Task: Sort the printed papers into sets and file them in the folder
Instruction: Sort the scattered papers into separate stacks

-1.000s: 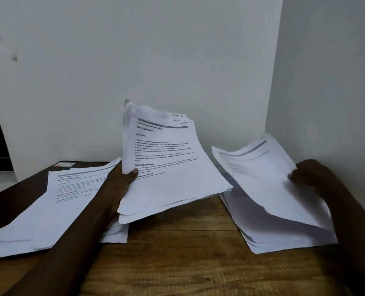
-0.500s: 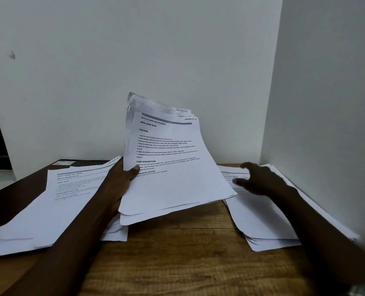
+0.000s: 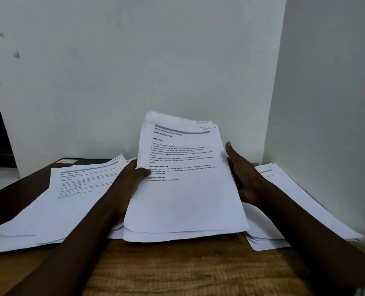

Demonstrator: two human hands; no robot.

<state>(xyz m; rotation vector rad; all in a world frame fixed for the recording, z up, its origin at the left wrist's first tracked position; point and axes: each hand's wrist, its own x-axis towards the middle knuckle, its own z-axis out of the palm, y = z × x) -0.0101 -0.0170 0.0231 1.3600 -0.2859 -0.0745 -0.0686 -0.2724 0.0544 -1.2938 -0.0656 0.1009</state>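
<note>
A bundle of printed sheets [image 3: 183, 189] is tilted up in the middle, its lower edge near the wooden table [image 3: 177, 268]. My left hand [image 3: 130, 178] grips the bundle's left edge, thumb on the top page. My right hand [image 3: 243, 174] lies flat with straight fingers against the bundle's right edge. A spread pile of papers [image 3: 66, 199] lies on the left. Another pile [image 3: 288, 201] lies on the right against the wall, partly hidden by my right arm. No folder is in view.
White walls close the table at the back [image 3: 156, 71] and on the right [image 3: 331, 103]. A dark surface [image 3: 10, 189] with a small card [image 3: 67, 161] lies at the back left under the left pile.
My right hand left the right pile, where it had laid a sheet down, and came to the bundle's right edge. The bundle has tipped more upright and squarer to me.
</note>
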